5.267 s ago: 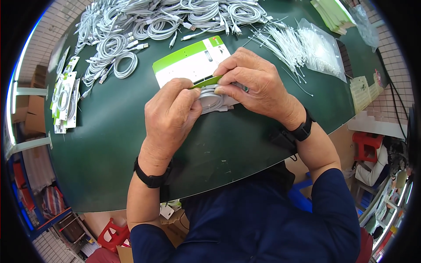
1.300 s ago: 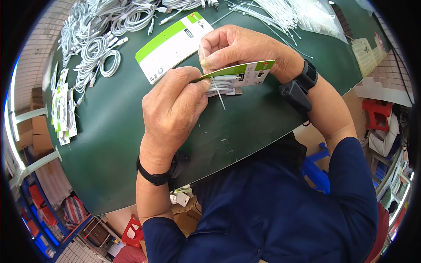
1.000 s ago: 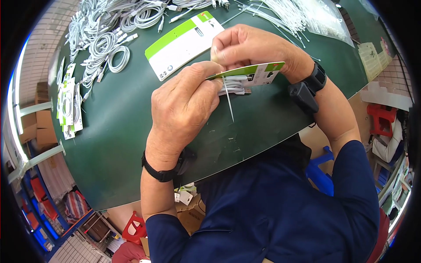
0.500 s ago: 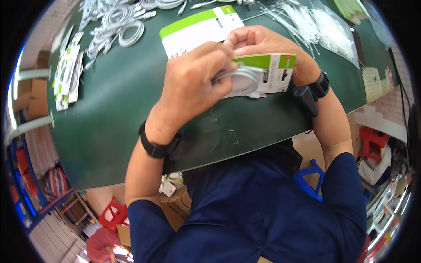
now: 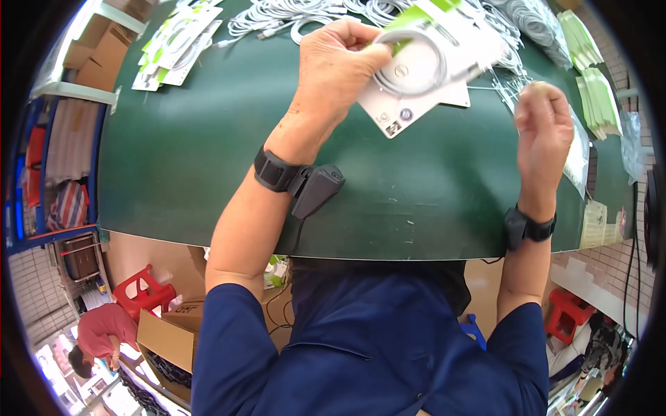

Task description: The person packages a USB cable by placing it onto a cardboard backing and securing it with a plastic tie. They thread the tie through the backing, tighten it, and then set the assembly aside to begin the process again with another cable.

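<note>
In my left hand (image 5: 340, 66), thumb and fingers pinch a white-and-green packaging card (image 5: 479, 45) above the table. A white coiled cable (image 5: 411, 91) lies against the card's face, close to the fingertips. Below it shows a white card portion (image 5: 388, 111) with small dark printed marks; whether it is a separate card I cannot tell. My right hand (image 5: 544, 132) is apart from the card, at the right, with fingers curled together and blurred. Nearest to it are scattered white cable ties (image 5: 512, 87). Whatever its fingers hold, if anything, is not visible.
Finished-looking carded cables (image 5: 177, 52) are piled at the far left of the green table (image 5: 229, 152). Loose white cables (image 5: 267, 19) lie along the back. Stacks of green-white cards (image 5: 598, 104) stand at the right. A red stool (image 5: 144, 291) and open carton (image 5: 166, 340) are below left.
My right hand has left the card and moved to the right. My left hand keeps the card and coil, now tilted and farther up. The view has shifted.
</note>
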{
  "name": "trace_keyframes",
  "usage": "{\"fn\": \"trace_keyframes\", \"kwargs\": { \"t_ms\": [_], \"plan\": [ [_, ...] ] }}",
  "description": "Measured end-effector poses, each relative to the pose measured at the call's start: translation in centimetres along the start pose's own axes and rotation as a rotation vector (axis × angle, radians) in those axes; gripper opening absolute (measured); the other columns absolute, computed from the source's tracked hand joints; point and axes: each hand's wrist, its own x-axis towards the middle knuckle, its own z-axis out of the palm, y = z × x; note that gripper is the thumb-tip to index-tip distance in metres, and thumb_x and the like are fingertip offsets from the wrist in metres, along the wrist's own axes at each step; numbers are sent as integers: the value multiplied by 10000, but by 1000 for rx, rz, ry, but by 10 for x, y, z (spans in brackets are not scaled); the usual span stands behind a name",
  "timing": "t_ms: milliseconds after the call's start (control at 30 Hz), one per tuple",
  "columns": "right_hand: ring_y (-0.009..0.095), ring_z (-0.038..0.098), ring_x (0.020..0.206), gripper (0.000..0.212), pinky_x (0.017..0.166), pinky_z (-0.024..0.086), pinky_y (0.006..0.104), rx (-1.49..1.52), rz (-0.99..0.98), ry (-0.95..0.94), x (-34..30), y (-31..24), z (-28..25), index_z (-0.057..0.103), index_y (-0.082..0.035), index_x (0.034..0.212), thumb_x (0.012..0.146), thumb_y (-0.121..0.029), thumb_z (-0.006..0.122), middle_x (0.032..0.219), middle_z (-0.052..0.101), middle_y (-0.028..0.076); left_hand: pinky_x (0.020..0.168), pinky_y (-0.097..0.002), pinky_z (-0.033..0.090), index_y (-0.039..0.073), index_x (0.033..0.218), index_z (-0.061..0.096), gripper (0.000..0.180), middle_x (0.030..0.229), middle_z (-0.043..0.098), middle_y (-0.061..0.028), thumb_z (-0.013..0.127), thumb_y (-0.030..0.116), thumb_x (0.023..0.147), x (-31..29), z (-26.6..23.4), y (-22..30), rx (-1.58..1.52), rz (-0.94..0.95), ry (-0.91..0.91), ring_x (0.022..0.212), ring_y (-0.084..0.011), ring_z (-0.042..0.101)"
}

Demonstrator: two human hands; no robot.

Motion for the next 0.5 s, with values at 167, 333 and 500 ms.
{"fn": "trace_keyframes", "kwargs": {
  "t_ms": [167, 333, 500],
  "plan": [
    [72, 639, 686, 207, 616, 502, 219, -350, 34, -560, -47, -38, 102, 657, 9, 1066, 909, -110, 720, 847, 701, 45, 661, -223, 526, -43, 910, 717, 124, 815, 705, -45, 730, -39, 786, 14, -7, 2, -378, -28, 197, 710, -92, 640],
    [104, 666, 701, 323, 633, 522, 233, -350, 329, -636, -62, -30, 139, 630, 39, 1107, 891, -169, 751, 875, 703, 65, 673, -237, 530, -49, 895, 709, 128, 834, 706, -47, 744, -28, 773, 18, 11, 6, -269, 162, 257, 730, -91, 644],
    [109, 669, 716, 345, 624, 519, 242, -83, 619, -619, -68, -19, 153, 612, 69, 1106, 927, -206, 717, 889, 694, 82, 672, -252, 532, -19, 884, 708, 145, 864, 714, -40, 757, 0, 749, 19, 13, 10, 147, 390, 342, 740, -99, 658]
  ]
}}
